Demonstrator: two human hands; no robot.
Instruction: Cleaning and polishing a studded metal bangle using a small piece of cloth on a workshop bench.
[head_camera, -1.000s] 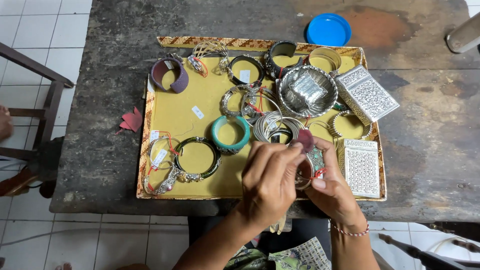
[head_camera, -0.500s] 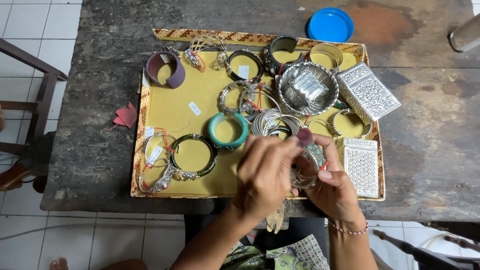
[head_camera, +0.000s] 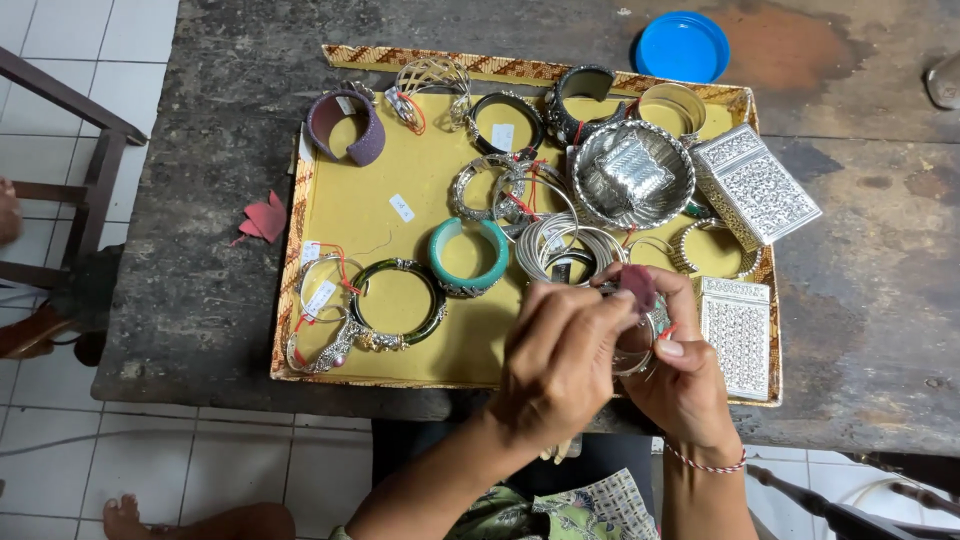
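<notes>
— What have you got in your hands?

— My left hand and my right hand meet low in the frame, right of centre, over the near edge of the yellow tray. Between them is a silver bangle. My right fingers curl around its outer side. My left fingers are pressed together on a small dark red pad, held against the bangle's top.

— Pinching hard?

— The left fingers are closed on the pad, that much shows. How tightly, I cannot tell; the back of my left hand covers most of the bangle.

— What lies around it?

— Just above my hands sits a stack of thin silver bangles. Left of that is a teal bangle, and further left a dark green one with tagged silver pieces beside it. A round silver bowl stands in the upper right of the tray, with a patterned silver box tilted to its right. A second silver box lies just right of my right hand.

— And off the tray?

— A blue lid rests on the dark table at the top of the frame. A purple cuff sits in the tray's upper left corner.
</notes>
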